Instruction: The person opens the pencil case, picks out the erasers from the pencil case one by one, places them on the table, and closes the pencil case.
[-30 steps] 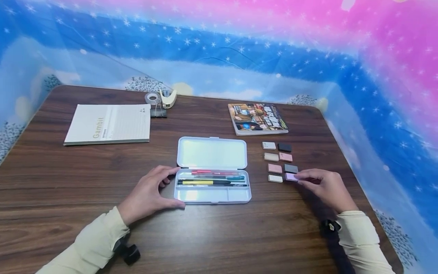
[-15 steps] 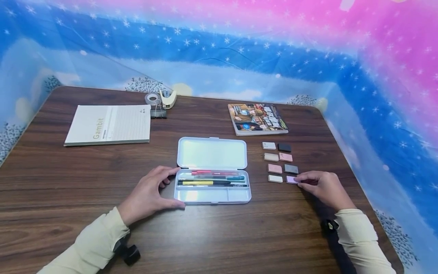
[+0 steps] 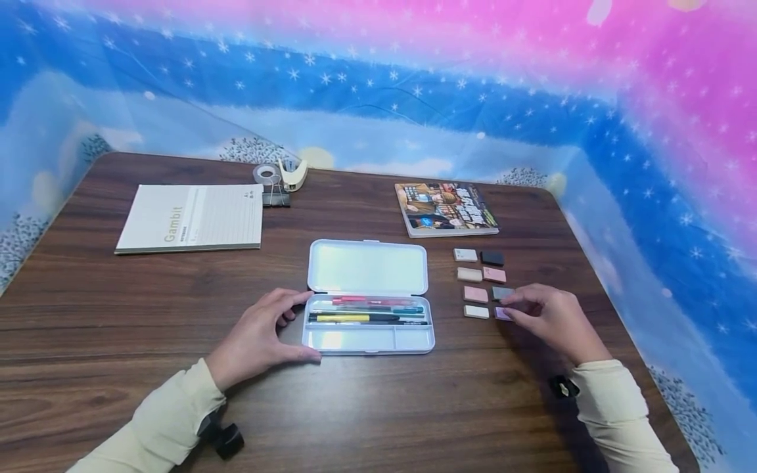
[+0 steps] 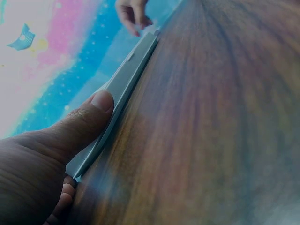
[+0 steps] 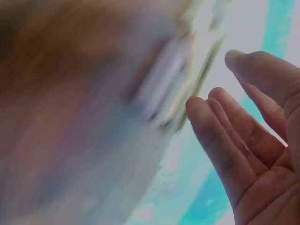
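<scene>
A person's left hand (image 3: 260,338) is bracing the near left corner of an open clear pencil case (image 3: 368,297) at the middle of a dark wooden table (image 3: 118,315), thumb pressing its near edge and fingers resting, gently bent, against its left end. Pens (image 3: 367,310) are lying in the case's long tray. To the right, the right hand (image 3: 547,317) is hovering over a small lilac eraser (image 3: 502,313), the near right piece in a two-column grid of erasers (image 3: 480,284); its fingers are lying loosely apart, and the wrist view is too blurred to show whether they are touching the eraser. At the far left a notepad (image 3: 192,218) is lying flat, with a tape roll (image 3: 266,174) and binder clip (image 3: 275,196) just beyond it. A comic book (image 3: 445,207) is lying at the far right, beyond the erasers.
</scene>
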A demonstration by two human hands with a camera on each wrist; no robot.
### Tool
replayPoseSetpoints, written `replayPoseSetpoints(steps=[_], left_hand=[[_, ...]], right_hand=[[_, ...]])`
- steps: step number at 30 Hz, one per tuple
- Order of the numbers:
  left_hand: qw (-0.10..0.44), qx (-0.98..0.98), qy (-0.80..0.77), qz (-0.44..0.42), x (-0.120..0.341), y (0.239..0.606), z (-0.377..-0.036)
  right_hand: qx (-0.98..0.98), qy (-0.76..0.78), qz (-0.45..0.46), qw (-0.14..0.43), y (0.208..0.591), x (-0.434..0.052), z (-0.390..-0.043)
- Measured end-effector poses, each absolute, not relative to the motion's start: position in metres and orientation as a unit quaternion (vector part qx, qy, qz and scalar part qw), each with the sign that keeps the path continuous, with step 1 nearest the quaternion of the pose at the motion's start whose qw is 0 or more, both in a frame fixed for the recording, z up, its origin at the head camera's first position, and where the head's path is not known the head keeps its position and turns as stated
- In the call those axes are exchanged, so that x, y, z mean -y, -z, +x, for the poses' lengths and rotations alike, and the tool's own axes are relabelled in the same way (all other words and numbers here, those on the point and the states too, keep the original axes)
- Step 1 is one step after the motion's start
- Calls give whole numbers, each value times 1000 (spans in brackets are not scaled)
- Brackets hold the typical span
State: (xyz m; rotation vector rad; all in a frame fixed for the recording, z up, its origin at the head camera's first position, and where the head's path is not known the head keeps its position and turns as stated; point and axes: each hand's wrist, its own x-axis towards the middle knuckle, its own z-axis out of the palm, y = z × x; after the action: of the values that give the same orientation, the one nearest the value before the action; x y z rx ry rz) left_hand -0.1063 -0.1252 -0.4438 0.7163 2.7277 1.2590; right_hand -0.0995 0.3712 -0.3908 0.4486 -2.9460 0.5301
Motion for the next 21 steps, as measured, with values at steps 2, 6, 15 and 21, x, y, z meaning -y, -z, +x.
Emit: replayPoseSetpoints(steps=[2, 6, 15, 21], left_hand=[[28, -884, -407, 231, 125, 443, -106], [29, -884, -406, 230, 124, 444, -106], [25, -882, -408, 234, 125, 448, -105], [24, -884, -405, 231, 127, 446, -105]], right_hand=[[966, -183, 166, 71, 383, -354, -105], [961, -221, 160, 54, 374, -316, -125], [956, -285, 59, -42, 380, -267, -183], [947, -307, 44, -84, 384, -258, -194]])
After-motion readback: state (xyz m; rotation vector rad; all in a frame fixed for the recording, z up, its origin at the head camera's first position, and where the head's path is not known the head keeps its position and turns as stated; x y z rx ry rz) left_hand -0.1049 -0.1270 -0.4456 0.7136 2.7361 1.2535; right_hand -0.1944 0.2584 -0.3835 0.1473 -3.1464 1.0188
